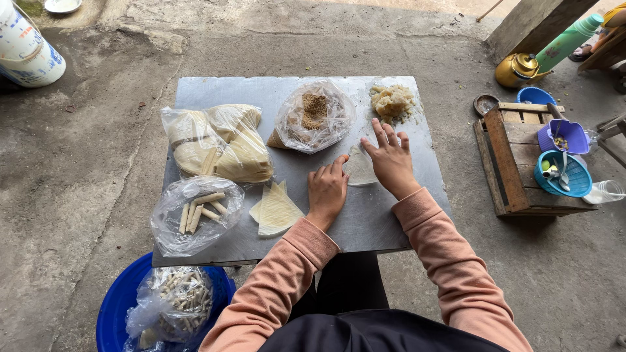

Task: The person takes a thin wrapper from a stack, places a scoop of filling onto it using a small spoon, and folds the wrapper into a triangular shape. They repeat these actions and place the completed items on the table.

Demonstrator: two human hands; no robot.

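Note:
Both my hands rest on a thin pale wrapper sheet (360,171) lying on a low metal table (215,91). My left hand (327,188) has curled fingers at the sheet's left edge. My right hand (390,160) lies flat with spread fingers on its right part. A mound of pale mashed filling (392,101) sits just beyond my right hand. An open clear bag of brown crumbs (314,112) lies beyond my left hand. A small stack of triangular wrappers (276,210) lies left of my left hand.
A bag of folded wrappers (218,142) and a bag with several rolled sticks (199,212) lie on the table's left side. A blue tub (117,306) holds a bag of more rolls. A wooden crate (515,156) with plastic baskets, a gold kettle (517,68) and a green flask stand at the right.

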